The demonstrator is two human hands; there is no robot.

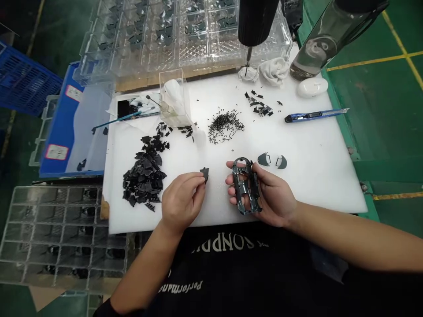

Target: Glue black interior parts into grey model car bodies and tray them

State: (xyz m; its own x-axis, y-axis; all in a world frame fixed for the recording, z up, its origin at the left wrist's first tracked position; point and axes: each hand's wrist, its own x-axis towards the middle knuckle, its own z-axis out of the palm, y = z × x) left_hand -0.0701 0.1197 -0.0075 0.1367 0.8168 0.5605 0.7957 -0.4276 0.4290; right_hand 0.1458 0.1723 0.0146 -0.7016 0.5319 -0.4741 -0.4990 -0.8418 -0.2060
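Note:
Between thumb and fingertips, my left hand (183, 200) pinches a small dark plastic piece (205, 174). My right hand (276, 193) is closed around a dark, glossy plastic frame (245, 187) with a ring-shaped upper end and openings through it. Left of my left hand lies a heap of black plastic pieces (143, 174). Two curved dark grey pieces (264, 159) rest on the white board just beyond my right hand. A pile of tiny black pins (225, 125) sits farther up the board, with small black flat bits (259, 105) to its right.
The white board (317, 189) carries a blue utility knife (315, 116), a white oval object (312, 87), a clear box (174, 99) and a blue-handled brush (119, 121). A black screwdriver (257, 22) hangs above. Compartment trays (62, 233) and a water bottle (317, 48) stand around.

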